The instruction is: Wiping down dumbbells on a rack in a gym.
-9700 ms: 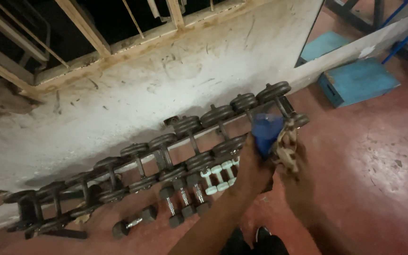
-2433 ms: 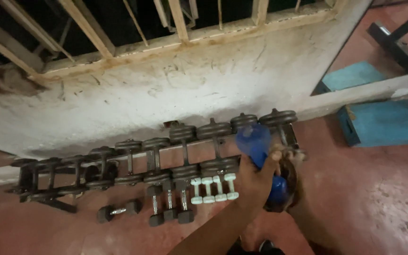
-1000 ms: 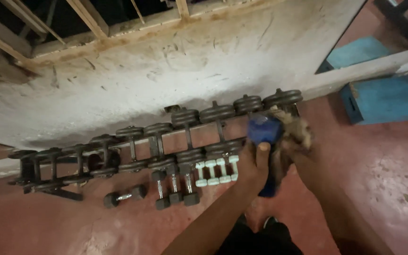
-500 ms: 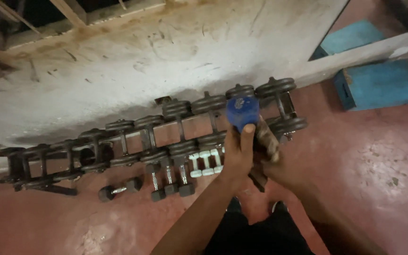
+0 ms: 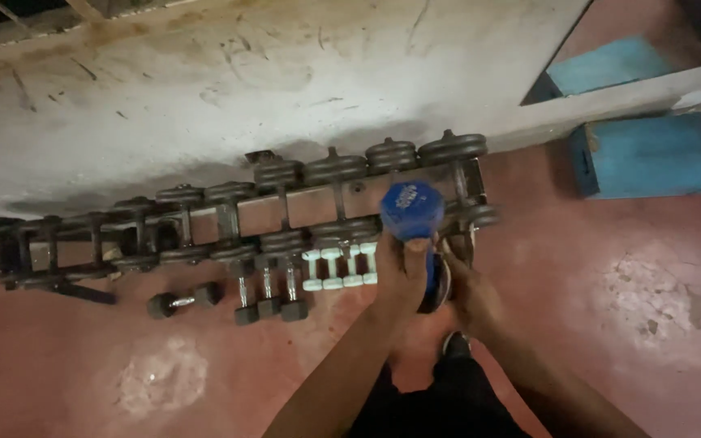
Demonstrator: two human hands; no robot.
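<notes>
Both forearms reach forward from the frame's bottom. The left hand [image 5: 401, 272] wraps its fingers tight around the handle of a blue hexagonal dumbbell [image 5: 414, 219], held upright. The right hand [image 5: 466, 288] curls against the dumbbell's lower end. Beyond stands a low metal rack of dark iron dumbbells [image 5: 285, 219] against the stained white wall [image 5: 229, 89].

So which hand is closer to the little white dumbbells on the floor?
Left. The left hand, gripping the blue dumbbell, is right beside the small white dumbbells. The right hand sits on the blue dumbbell's far side, further away.
</notes>
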